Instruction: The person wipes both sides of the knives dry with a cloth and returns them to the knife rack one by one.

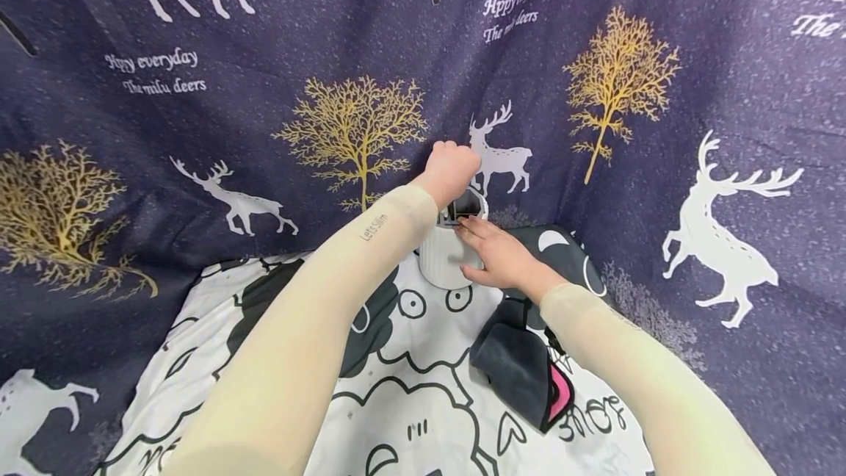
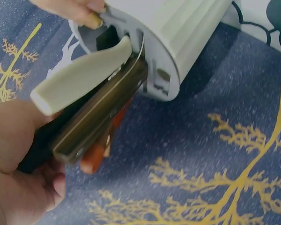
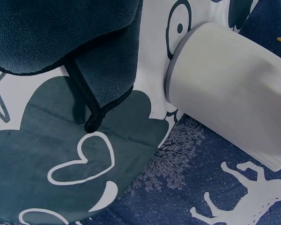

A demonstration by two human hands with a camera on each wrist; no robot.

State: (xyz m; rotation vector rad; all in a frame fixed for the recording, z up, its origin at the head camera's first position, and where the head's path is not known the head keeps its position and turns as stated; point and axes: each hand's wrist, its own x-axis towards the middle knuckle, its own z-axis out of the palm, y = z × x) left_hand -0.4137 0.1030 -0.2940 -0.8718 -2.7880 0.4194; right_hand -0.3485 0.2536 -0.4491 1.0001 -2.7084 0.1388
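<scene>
A white ribbed knife holder [image 1: 444,259] stands upright on the sheep-print cloth, its slotted top visible in the left wrist view. Above it my left hand [image 1: 452,167] grips a black-handled knife [image 2: 44,143], whose blade is hidden. Beside that handle, a white-handled knife [image 2: 82,77], a brown-handled knife [image 2: 100,112] and an orange handle [image 2: 96,159] stick out of the holder. My right hand [image 1: 499,252] rests against the holder's side, fingertips at its rim. Only a sliver of that hand shows in the right wrist view, next to the holder [image 3: 229,93].
A folded dark grey cloth [image 1: 512,366] with a pink patch lies nearer me, right of the holder. The sheep-print cloth [image 1: 403,417] covers the surface. A dark blue curtain [image 1: 370,28] with deer and trees hangs close behind the holder.
</scene>
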